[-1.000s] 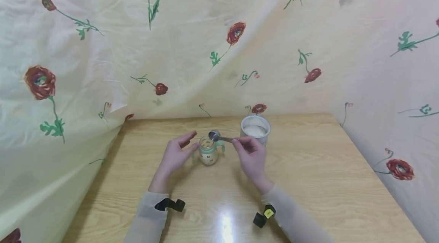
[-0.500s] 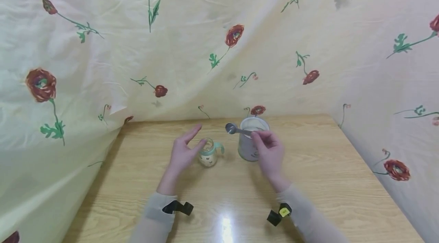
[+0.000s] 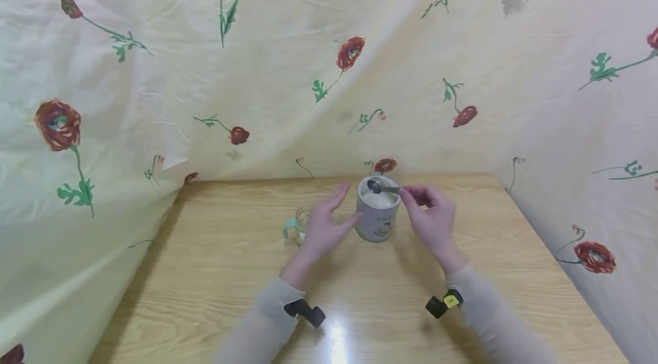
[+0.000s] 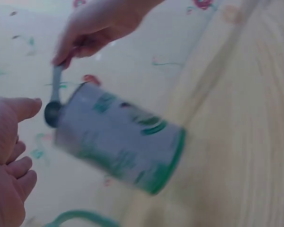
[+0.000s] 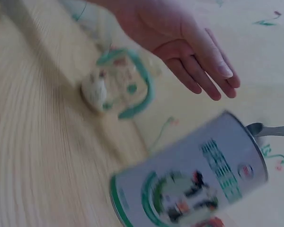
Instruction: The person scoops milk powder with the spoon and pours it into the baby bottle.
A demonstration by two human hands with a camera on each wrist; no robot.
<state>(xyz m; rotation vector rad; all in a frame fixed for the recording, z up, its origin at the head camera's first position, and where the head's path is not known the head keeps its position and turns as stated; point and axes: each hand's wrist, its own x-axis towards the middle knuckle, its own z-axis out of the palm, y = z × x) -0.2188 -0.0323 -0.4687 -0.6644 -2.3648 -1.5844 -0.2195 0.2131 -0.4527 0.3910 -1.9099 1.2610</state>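
Note:
My right hand (image 3: 433,218) pinches the handle of a grey measuring spoon (image 3: 377,187). The spoon's round bowl is at the mouth of a pale can (image 3: 377,224), which has a green base band and white powder inside. Left of the can, my left hand (image 3: 324,232) has its thumb and fingers spread. Its fingertips are near the can's side; in the right wrist view the left hand (image 5: 180,42) is apart from the can (image 5: 194,175). A small glass bottle (image 5: 118,85) with mint-green handles stands behind the left hand, which partly hides it in the head view.
The light wooden table (image 3: 216,272) carries the can near its back edge. A pale cloth with red flowers (image 3: 277,67) hangs behind the table and at both sides.
My right hand has carried the spoon rightward from above the bottle to the can's mouth. My left hand has moved right, from beside the bottle to near the can.

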